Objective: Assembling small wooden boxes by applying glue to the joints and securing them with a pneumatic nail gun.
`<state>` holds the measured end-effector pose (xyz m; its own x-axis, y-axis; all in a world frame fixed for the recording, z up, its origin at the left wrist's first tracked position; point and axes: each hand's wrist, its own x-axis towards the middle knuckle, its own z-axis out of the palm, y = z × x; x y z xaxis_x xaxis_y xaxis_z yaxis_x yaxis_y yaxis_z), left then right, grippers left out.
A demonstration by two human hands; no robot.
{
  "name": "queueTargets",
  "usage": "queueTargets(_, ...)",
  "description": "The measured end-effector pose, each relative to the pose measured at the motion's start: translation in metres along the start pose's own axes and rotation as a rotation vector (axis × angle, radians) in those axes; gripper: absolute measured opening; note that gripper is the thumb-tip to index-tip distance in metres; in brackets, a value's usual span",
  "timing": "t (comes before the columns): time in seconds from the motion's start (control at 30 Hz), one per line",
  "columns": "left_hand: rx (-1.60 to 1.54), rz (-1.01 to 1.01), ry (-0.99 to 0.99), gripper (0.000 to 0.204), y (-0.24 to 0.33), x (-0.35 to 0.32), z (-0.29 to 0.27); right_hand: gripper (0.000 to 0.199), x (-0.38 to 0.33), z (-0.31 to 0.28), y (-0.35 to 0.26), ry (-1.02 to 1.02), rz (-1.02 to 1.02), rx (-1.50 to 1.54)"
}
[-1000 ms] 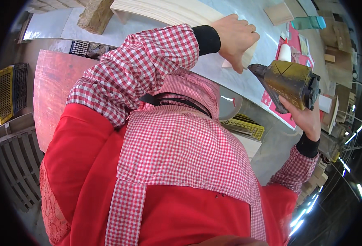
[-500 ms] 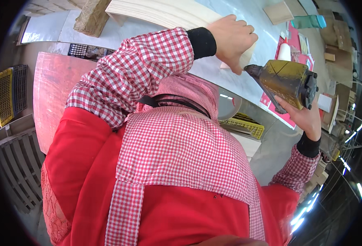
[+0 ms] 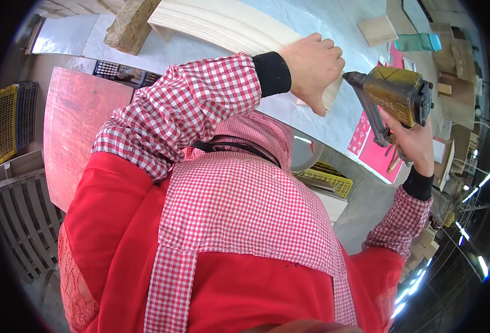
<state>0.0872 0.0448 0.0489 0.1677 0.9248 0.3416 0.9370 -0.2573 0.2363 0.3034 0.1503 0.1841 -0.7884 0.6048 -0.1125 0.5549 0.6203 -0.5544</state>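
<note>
Pressing down on the near end of a pale wooden panel (image 3: 228, 25), the left hand (image 3: 311, 69) has its grip curled over the panel's edge, fingers wrapped around the top and thumb pointing down toward the grey surface (image 3: 322, 119). That panel is long and bowed by the lens, running from the top middle of the view down to the hand, and it lies on the surface with a rough wood block (image 3: 128, 25) just beside its far left end.

Right beside the hand, the right hand (image 3: 414, 141) has its grip clenched around the handle of a brass-coloured nail gun (image 3: 392, 100). Its body is tilted, with the narrow nose close to the panel's end, near the left hand's knuckles; whether the nose touches the wood cannot be told.

Under the gun lies a pink sheet (image 3: 375, 155) on the surface. Farther off sit a small wooden square (image 3: 381, 30) and a teal bottle (image 3: 419, 41) on its side. Below the surface edge, a yellow strip of nails (image 3: 325, 180) rests on a white box. At left stand a reddish board (image 3: 75, 133) and a yellow crate (image 3: 6, 119).

Both sleeves are red-and-white check with black cuffs, over a red apron.
</note>
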Motion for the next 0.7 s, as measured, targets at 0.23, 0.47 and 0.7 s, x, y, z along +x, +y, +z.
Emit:
queueTargets(0.23,-0.004,0.007,0.01,0.075,0.003,-0.003,0.002,0.045,0.001,-0.004,0.001,-0.057,0.058,-0.013)
queueTargets(0.47,-0.009,0.01,0.009,0.077,0.003,-0.007,-0.001,0.045,0.008,-0.006,-0.004,-0.111,0.13,0.005)
queueTargets(0.7,-0.022,0.033,0.018,0.082,-0.013,0.008,0.003,0.046,0.002,-0.012,0.039,0.053,0.156,0.082)
